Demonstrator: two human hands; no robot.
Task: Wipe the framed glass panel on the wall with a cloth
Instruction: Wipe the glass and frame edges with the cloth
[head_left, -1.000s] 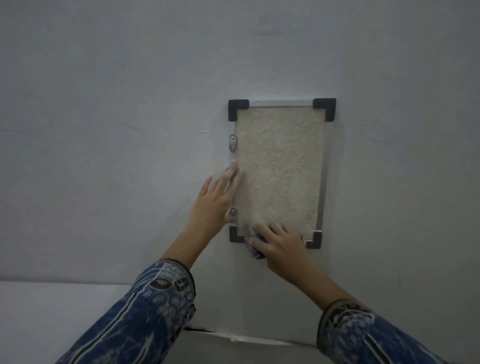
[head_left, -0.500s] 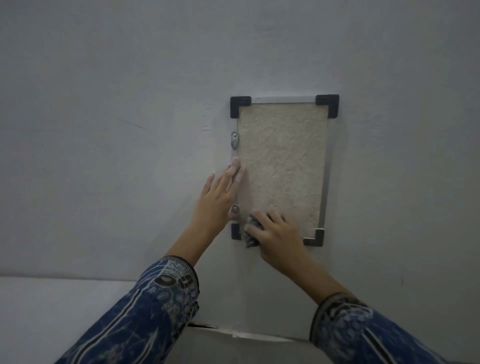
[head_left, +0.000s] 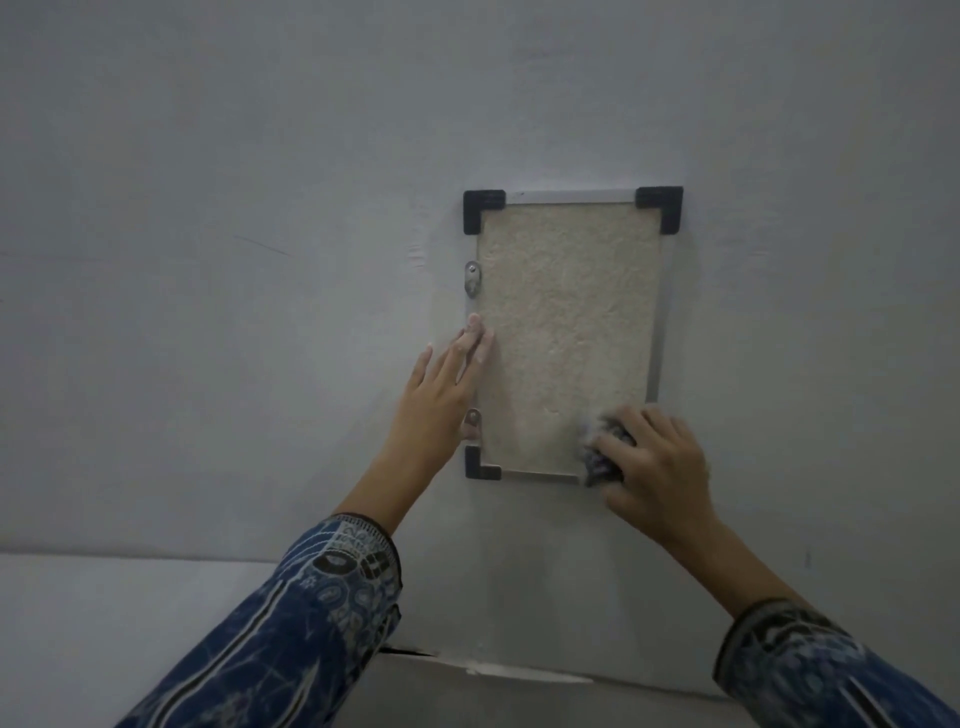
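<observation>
A: Item one, right hand (head_left: 655, 464). State?
B: Fingers curled over a bunched dark cloth (head_left: 602, 451), pressing it to the lower right corner of the framed glass panel (head_left: 563, 338). Half a second back the same wad sat at the lower left corner; it has swept across the bottom edge. The hand and cloth are blurred, so I judge the stroke is in progress.

A: Meaning for the job?
B: The bottom strip looks covered. The upper part is, by my judgement, left to do.

A: Item two, left hand (head_left: 439, 392)?
B: Open and flat, holding nothing, fingertips (head_left: 475, 332) on the panel's left frame rail between two metal clips (head_left: 472, 279). Unmoved since then; likely steadying.

A: Item three, the panel?
B: Mounted on the grey wall (head_left: 234, 208), facing out at the person. Long axis vertical, slightly narrower toward the bottom in this view. Black corner caps (head_left: 483, 208) visible at three corners; the fourth is hidden by the right hand.
</observation>
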